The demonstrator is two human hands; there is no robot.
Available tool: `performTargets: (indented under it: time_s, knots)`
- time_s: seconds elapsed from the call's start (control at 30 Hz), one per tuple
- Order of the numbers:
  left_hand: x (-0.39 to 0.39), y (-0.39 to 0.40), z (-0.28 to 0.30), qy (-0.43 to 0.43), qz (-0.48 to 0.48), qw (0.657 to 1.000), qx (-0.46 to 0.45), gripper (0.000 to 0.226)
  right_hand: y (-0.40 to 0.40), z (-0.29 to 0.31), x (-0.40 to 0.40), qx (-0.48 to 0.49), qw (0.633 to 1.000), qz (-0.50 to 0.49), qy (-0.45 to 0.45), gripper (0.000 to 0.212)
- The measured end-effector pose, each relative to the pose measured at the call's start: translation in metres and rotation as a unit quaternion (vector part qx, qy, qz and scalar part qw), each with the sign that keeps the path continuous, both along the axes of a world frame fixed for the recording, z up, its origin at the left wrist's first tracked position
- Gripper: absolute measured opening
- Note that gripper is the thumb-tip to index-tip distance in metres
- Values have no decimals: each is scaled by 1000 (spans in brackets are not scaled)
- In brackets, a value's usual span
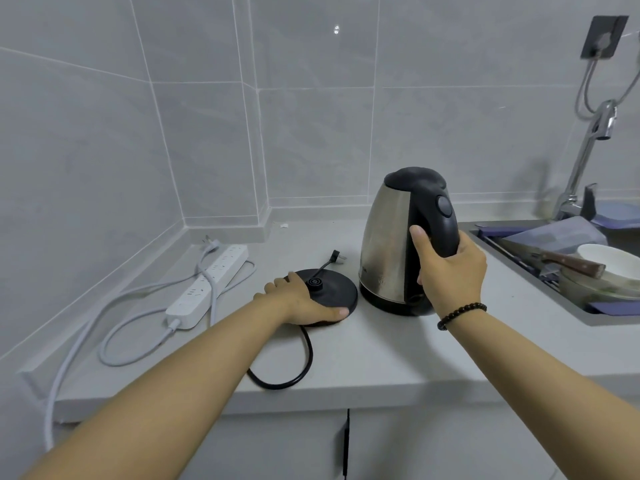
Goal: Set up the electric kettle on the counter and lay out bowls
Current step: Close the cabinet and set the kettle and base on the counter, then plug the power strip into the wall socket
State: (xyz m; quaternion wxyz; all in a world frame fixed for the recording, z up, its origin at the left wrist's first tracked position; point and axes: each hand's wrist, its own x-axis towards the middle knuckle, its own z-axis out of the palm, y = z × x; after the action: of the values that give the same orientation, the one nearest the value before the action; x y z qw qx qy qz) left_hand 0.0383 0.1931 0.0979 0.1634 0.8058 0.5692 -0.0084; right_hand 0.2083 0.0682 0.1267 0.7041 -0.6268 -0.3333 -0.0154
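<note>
- The right hand (450, 268) grasps the black handle of the kettle (398, 244), fingers wrapped round it and thumb up along its inner side; a dark bead bracelet (460, 315) sits on that wrist.
- The left hand (301, 299) grips the near-left edge of the round black base (332, 292), fingers over the top and thumb along the near rim.
- The kettle, steel with a black lid, stands upright on the counter (381, 355), just right of the base and not on it; whether the 2 touch, I cannot tell.
- The base lies flat on the counter, its centre connector uncovered.
- The base's black cord (301, 372) loops toward the counter's front edge, nearer than the kettle; its plug (337, 256) lies loose behind the base, left of the kettle.
- A white power strip (207, 282) lies well left of the kettle, its white cable (114, 337) coiled beside it and running off the counter's left end.
- Right of the kettle is the sink (540, 292), holding a white bowl (609, 261) on other dishes and a wood-handled knife (568, 263).
- A tap (588, 147) rises behind the sink, far right of the kettle.
</note>
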Motion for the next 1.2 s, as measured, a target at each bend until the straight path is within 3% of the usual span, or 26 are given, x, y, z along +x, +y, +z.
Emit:
performTargets:
  time_s: [0.23, 0.4, 0.5, 0.6, 0.7, 0.8, 0.93, 1.0, 1.1, 1.2]
  knots:
    - [-43, 29, 22, -162, 93, 966, 178, 80, -2, 3, 0, -20, 1000, 7, -4, 26]
    - [-95, 51, 19, -143, 170, 958, 180, 61, -5, 2, -2, -20, 1000, 23, -4, 24]
    - [-114, 54, 13, -114, 182, 961, 172, 40, -7, 0, -8, -7, 1000, 7, -13, 39]
    - [-120, 48, 7, -101, 179, 964, 170, 29, -12, -6, -18, 48, 994, -61, -74, 59]
    - [-119, 40, 4, -55, 164, 968, 181, 21, -17, -13, -28, 99, 979, -81, -161, 63]
    - [-117, 35, 4, -48, 151, 968, 194, 17, -16, -14, -42, 143, 953, -46, -262, 58]
    - [-120, 26, -2, -121, 142, 957, 223, 24, 0, -14, -76, 138, 930, 66, -334, 49]
    - [-119, 20, -5, -185, 134, 945, 233, 25, 12, -16, -99, 71, 942, 156, -289, 41]
    - [-119, 11, -11, -274, 125, 924, 235, 27, 38, -21, -133, -81, 949, 287, -101, 25]
    - [-121, 0, -13, -343, 128, 899, 240, 27, 70, -26, -154, -141, 945, 293, 36, 11]
